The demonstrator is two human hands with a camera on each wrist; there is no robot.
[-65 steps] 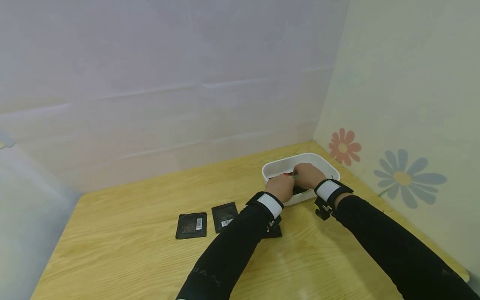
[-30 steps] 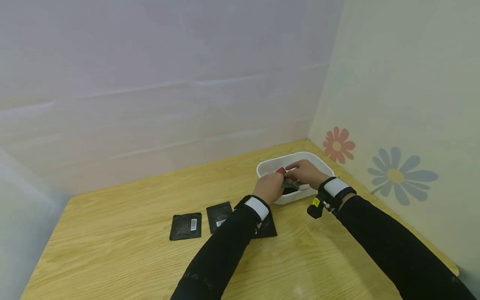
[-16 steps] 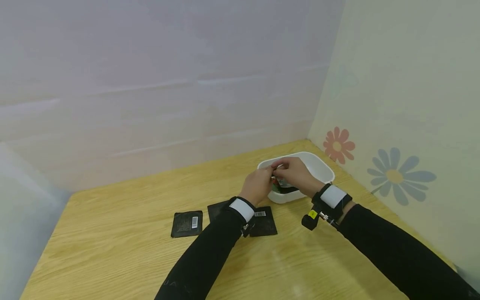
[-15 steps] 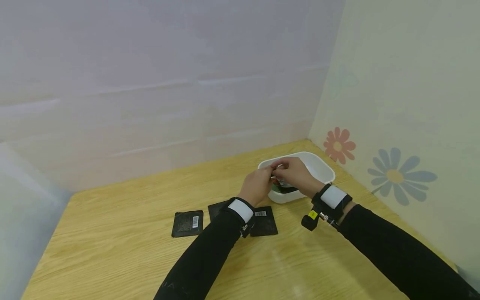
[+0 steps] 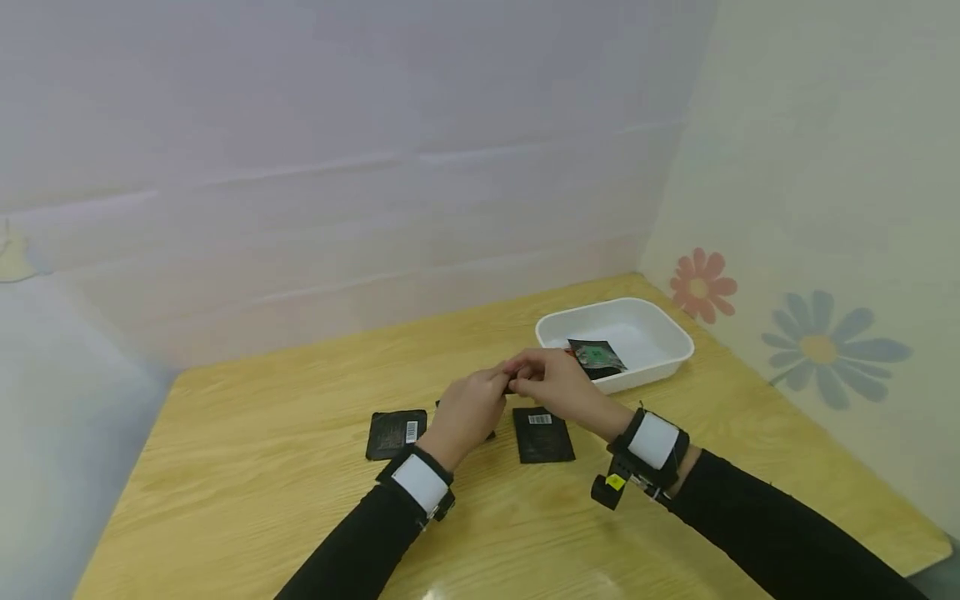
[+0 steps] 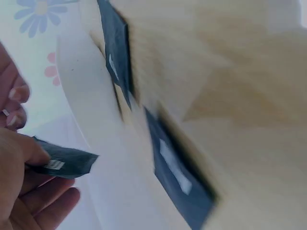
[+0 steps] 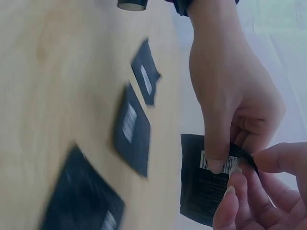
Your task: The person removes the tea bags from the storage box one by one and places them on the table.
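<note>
— What are they holding?
— A flat black foil sachet with a white barcode label (image 7: 211, 179), pinched by left hand (image 5: 467, 410) and right hand (image 5: 553, 385) above the pale wooden table (image 5: 262, 492).
— Any room around it?
— Three black sachets (image 5: 542, 433) lie below; the white plastic tray (image 5: 660, 360) sits near the right wall.

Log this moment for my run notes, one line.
left hand: pinches black sachet | right hand: pinches same sachet | white tray: behind
</note>
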